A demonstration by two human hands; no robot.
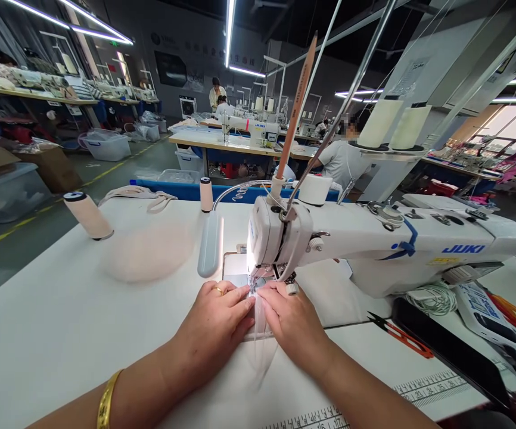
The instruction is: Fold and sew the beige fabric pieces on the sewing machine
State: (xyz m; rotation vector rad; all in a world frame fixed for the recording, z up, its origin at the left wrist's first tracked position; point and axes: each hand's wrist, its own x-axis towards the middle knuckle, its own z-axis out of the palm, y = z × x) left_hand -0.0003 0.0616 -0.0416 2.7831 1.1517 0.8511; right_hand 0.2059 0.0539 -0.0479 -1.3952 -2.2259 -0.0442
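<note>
A strip of sheer pale fabric (262, 354) runs under the presser foot (252, 287) of a white sewing machine (345, 229) and hangs toward me. My left hand (215, 322) grips its left side, fingertips right at the foot. From the right, my right hand (297, 322) pinches the same fabric, thumb and forefinger close to the needle. The two hands nearly meet there, and the fingers hide part of the fabric. The machine's lamp lights the sewing spot.
Two peach thread cones (89, 215) (206, 195), a grey-blue oblong case (210, 244) and blurred pale fabric (151, 253) lie left. Orange thread snips (403, 336), a black phone (450, 348) and a cable coil (432, 299) lie right. A ruler scale (432, 386) marks the front. People work behind.
</note>
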